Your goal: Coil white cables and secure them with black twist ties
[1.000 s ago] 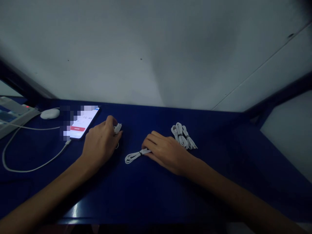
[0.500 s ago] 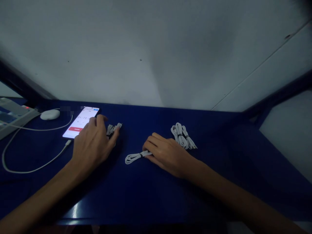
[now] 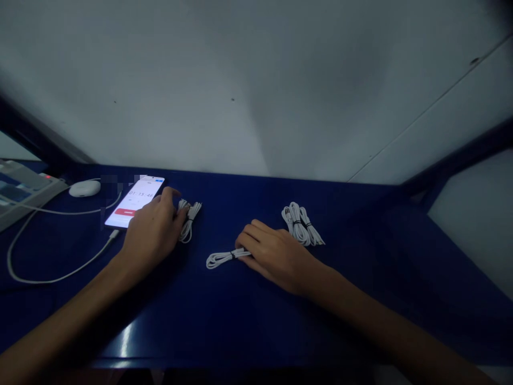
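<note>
My left hand rests palm down on the blue table, fingers stretched out, its fingertips touching a small coiled white cable. Just left of that hand lies a lit phone. My right hand lies over one end of a second bundled white cable, fingers curled down on it; the cable's free loop sticks out to the left. A third tied white cable bundle sits just behind the right hand, untouched.
A white charging cord loops from the phone across the left of the table. A white oval case and a grey device stand at the far left. A pale wall rises behind the table.
My left hand let go of the small coiled cable, which now lies flat on the table, and the hand drew back a little to the left. My right hand stayed on its cable.
</note>
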`<state>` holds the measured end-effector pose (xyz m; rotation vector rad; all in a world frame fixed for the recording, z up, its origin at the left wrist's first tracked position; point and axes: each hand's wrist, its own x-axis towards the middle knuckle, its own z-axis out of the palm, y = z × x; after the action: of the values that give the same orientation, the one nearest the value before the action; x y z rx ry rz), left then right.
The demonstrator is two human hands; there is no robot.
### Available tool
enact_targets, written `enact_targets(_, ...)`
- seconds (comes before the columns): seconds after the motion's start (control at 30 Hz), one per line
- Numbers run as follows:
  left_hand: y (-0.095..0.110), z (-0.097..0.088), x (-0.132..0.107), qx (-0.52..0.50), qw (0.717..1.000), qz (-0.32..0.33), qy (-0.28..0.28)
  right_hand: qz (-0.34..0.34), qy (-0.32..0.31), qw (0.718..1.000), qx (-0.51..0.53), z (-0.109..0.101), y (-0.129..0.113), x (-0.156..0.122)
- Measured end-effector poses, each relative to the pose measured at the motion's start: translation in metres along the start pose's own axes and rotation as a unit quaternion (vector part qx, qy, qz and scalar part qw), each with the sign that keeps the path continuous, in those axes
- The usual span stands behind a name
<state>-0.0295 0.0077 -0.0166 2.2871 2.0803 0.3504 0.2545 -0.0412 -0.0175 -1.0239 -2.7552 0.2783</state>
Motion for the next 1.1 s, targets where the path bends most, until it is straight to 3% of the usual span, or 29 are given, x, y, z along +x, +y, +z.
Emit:
enact_targets(0.43,0.002,0.005,-0.002,0.056,0.998,0.004,0.003,0.007,0.002,1.0,0.005,0.0,-0.002,0.001)
enact_targets(0.57,0.014,0.0,-0.006,0.072,0.996,0.003,0.052,0.007,0.011,1.0,0.005,0.001,-0.002,0.0)
enact_targets(0.67,0.032,-0.006,-0.011,-0.012,0.992,0.069,0.101,0.0,0.027,1.0,-0.002,0.003,0.0,-0.001)
enact_targets(0.73,0.046,-0.01,-0.013,-0.131,0.982,0.126,0.052,-0.003,0.048,0.999,-0.005,0.003,0.001,-0.002)
enact_targets(0.8,0.059,-0.013,-0.015,-0.273,0.947,0.157,-0.061,0.001,0.081,0.997,-0.009,0.004,0.004,-0.003)
enact_targets(0.87,0.068,-0.013,-0.014,-0.382,0.898,0.15,-0.158,0.011,0.13,0.991,-0.014,0.003,0.007,-0.004)
enact_targets(1.03,0.072,0.001,-0.008,-0.57,0.776,0.05,-0.267,0.032,0.238,0.97,-0.043,0.006,0.018,-0.006)
enact_targets(1.1,0.07,0.009,-0.007,-0.596,0.749,0.04,-0.285,0.035,0.263,0.963,-0.054,0.011,0.023,-0.008)
